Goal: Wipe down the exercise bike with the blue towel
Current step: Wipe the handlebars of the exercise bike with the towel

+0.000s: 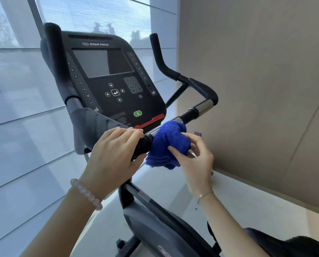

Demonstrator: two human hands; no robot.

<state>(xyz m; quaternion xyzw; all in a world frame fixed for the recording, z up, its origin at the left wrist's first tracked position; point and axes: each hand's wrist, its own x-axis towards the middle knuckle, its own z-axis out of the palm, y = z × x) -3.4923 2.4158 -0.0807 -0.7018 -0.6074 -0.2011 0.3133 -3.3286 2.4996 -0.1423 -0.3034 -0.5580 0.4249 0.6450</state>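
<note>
- Left hand [116, 151] curls round the handlebar [190, 115] of the exercise bike [151, 223], seemingly steadying it.
- Right hand [196, 158] pinches the blue towel [168, 143], bunched over the bar just beside: handlebar wiping seems in hand.
- Next probably calls for sliding the towel outward, then the console [116, 80].

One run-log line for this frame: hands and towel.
phase: wiping handlebar | left hand: grips handlebar | right hand: pinches blue towel draped over handlebar

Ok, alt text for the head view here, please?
A person's right hand holds a blue towel draped over an exercise bike's handlebar, while the left hand grips the bar beside it. The dark console sits above.
</note>
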